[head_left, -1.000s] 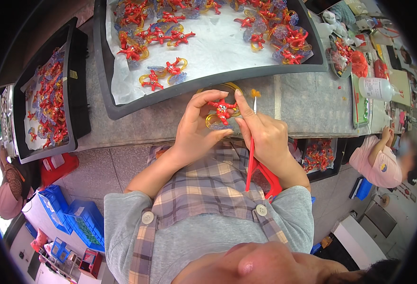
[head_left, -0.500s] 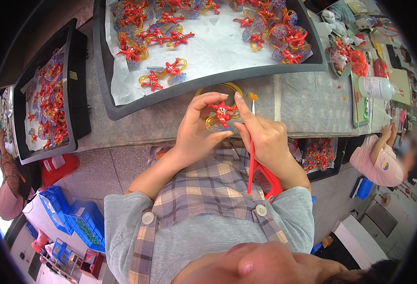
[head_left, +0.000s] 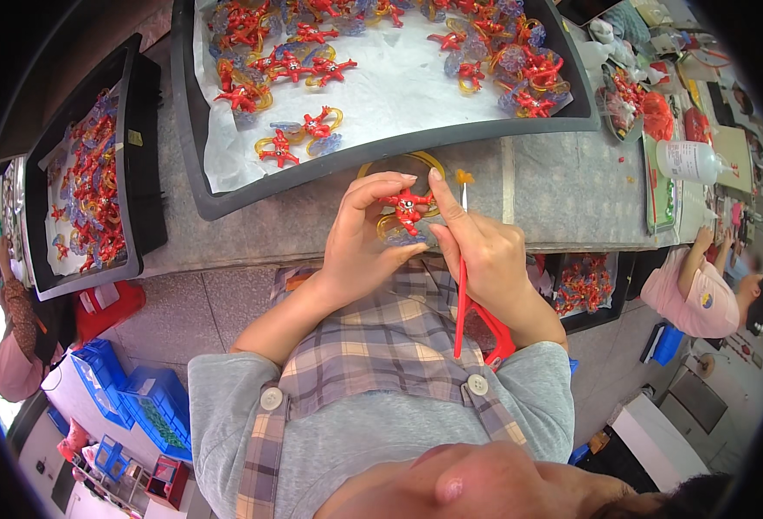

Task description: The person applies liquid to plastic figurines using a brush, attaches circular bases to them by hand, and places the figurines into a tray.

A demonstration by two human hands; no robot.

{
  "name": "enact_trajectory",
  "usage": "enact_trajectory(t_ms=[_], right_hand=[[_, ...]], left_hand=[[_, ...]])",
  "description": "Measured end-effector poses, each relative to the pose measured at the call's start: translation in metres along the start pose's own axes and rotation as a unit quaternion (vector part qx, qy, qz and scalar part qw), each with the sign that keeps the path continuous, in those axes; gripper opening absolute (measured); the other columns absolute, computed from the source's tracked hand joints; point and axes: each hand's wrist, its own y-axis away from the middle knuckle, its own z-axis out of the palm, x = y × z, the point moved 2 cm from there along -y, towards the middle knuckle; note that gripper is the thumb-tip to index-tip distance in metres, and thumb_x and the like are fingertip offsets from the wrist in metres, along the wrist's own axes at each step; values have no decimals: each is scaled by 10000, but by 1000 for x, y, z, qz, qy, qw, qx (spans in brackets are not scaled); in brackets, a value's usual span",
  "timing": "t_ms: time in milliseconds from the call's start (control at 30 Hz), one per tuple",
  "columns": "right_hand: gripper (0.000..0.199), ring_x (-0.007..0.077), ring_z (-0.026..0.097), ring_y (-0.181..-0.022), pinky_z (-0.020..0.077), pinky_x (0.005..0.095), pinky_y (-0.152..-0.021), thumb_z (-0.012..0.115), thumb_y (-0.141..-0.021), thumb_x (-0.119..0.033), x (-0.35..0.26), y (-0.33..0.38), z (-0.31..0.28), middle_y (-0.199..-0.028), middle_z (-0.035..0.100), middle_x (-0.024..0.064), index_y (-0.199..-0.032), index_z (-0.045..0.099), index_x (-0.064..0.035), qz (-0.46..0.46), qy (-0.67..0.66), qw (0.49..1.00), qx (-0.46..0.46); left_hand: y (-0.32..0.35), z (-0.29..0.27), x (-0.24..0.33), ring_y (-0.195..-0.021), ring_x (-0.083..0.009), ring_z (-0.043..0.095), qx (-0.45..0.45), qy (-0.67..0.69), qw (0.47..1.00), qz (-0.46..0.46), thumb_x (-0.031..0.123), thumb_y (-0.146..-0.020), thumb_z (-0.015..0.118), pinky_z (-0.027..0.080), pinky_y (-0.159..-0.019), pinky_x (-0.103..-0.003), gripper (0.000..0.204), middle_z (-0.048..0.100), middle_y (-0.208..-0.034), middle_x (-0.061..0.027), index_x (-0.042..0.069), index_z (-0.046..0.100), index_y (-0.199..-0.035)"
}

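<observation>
Between the thumb and fingers of my left hand (head_left: 366, 229) is a small red toy figure (head_left: 407, 208), held above the table's near edge. Clear yellow and bluish parts show beneath it. My right hand (head_left: 491, 255) is closed around a red two-handled tool (head_left: 461, 316), whose slim metal tip points away from me past the knuckles; its exact kind is hard to tell. The right index finger and thumb reach to the figure's right side. Just beyond the tool tip is a small orange piece (head_left: 464, 176). A yellow ring (head_left: 425, 159) shows behind my fingers.
A large black tray (head_left: 485, 130) with paper lining and several similar figures spans the far side. Another filled black tray (head_left: 144, 164) stands at left. At right are a white bottle (head_left: 689, 162) and a green tray (head_left: 658, 203). A person (head_left: 689, 290) works beyond.
The toy figure has turned and tilted slightly between my fingers. My hands stay almost in place. At the far right the other person's head and arms have shifted.
</observation>
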Motion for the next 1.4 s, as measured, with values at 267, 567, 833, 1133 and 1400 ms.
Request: enact_trajectory(t_ms=[267, 567, 833, 1133, 1400], right_hand=[[452, 205, 491, -432, 401, 315, -446, 586, -814, -89, 1, -3, -7, -549, 509, 85, -1255, 496, -46, 14, -86, 996, 10], [459, 208, 481, -436, 390, 329, -452, 587, -811, -84, 2, 7, 5, -534, 464, 80, -1258, 489, -43, 35, -134, 986, 94], [484, 203, 495, -431, 396, 323, -436, 595, -802, -85, -7, 4, 9, -542, 484, 83, -1265, 471, -21, 46, -117, 988, 88], [493, 195, 521, -432, 410, 316, -421, 591, -798, -99, -8, 0, 8, -539, 505, 69, -1258, 456, 16, 36, -60, 996, 58], [485, 191, 528, -439, 411, 316, -417, 597, -795, -94, -8, -1, 4, -562, 521, 60, -1249, 464, 18, 49, -59, 996, 41]], left_hand=[[2, 3, 1, -1172, -237, 429, 7, 18, 1000, 16, -157, -586, 702, 440, -953, -332, 669, 353, -1230, -127, 65, 376, -1126], [-1, 2, -4, -1114, -257, 479, 3, -27, 996, 80, -164, -630, 671, 480, -903, -342, 604, 319, -1220, -136, 68, 380, -1105], [3, 0, -8, -1051, -215, 499, 1, -122, 985, 118, -127, -656, 675, 457, -886, -339, 603, 297, -1165, -107, 58, 379, -1148], [7, -1, -10, -1081, -238, 479, -6, -251, 961, 115, -181, -609, 626, 486, -882, -334, 650, 294, -1158, -118, 43, 382, -1168], [2, 0, 2, -1062, -247, 475, -11, -345, 924, 166, -141, -620, 650, 511, -830, -291, 581, 345, -1135, -135, 25, 423, -1129]])
